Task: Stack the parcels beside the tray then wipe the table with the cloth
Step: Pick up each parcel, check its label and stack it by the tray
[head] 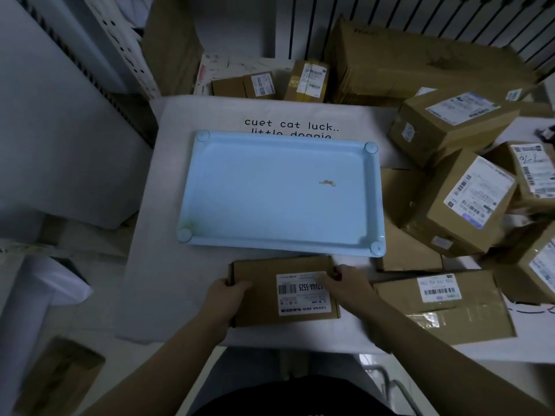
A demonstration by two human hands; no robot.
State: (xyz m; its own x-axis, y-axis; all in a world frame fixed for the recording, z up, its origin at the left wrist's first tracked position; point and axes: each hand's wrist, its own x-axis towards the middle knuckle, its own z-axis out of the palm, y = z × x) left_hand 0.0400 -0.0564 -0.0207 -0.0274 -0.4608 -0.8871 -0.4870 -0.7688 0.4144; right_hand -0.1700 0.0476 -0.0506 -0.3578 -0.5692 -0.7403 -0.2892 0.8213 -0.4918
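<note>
a light blue rectangular tray (255,190) is seen lying flat, slightly skewed, on the white-covered table (168,280), with a small brown stain right of its middle. at 6 o'clock from it, just beside its rim, a flat brown parcel (258,298) with a white barcode label is gripped at its short ends by the left hand (223,295) and the right hand (342,283). a wider flat parcel (444,313) is found at 4 o'clock, tilted labelled boxes (462,202) are heaped at 3 o'clock, and two small parcels (243,85) are set at 12 o'clock.
</note>
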